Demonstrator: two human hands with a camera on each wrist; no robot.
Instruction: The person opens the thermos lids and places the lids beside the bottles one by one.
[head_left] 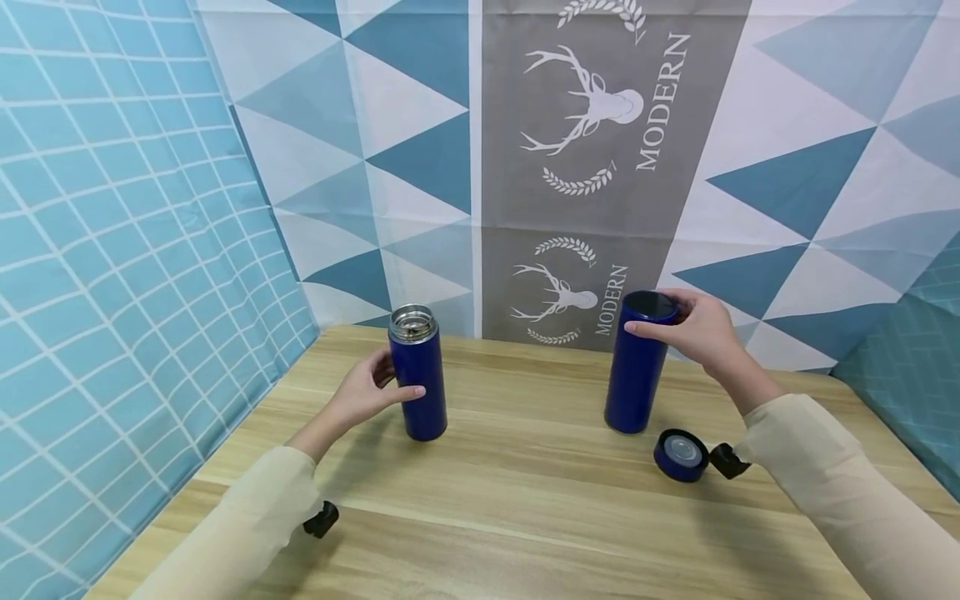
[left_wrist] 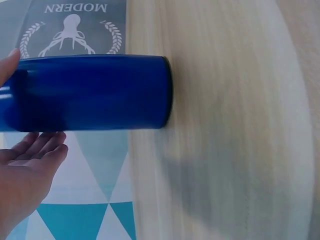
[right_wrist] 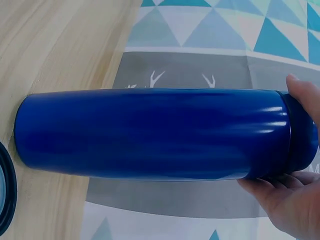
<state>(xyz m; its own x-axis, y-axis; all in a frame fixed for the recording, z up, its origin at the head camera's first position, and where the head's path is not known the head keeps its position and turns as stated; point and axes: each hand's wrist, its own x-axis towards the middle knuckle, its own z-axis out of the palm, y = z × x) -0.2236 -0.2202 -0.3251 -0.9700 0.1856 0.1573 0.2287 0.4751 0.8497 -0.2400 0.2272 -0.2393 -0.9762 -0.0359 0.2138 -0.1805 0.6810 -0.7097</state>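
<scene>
A dark blue thermos without its lid (head_left: 422, 383) stands upright on the left of the table, its steel threaded mouth showing. My left hand (head_left: 372, 388) is around its side, thumb across the front; in the left wrist view the relaxed fingers (left_wrist: 50, 150) lie just beside the thermos wall. On the right stands a second blue thermos (head_left: 633, 379), capped and slightly tilted in the head view. My right hand (head_left: 699, 329) grips it at the lid, thumb in front and fingers behind. Near its base a loose blue lid (head_left: 681, 455) lies with its pale inner side up.
The wood-grain table (head_left: 465, 517) runs back to a patterned cloth (head_left: 420, 167) hanging behind both thermoses. A blue grid cloth (head_left: 112, 250) borders the left side. Small black pieces (head_left: 322, 519) show beneath both sleeves, one close to the loose lid.
</scene>
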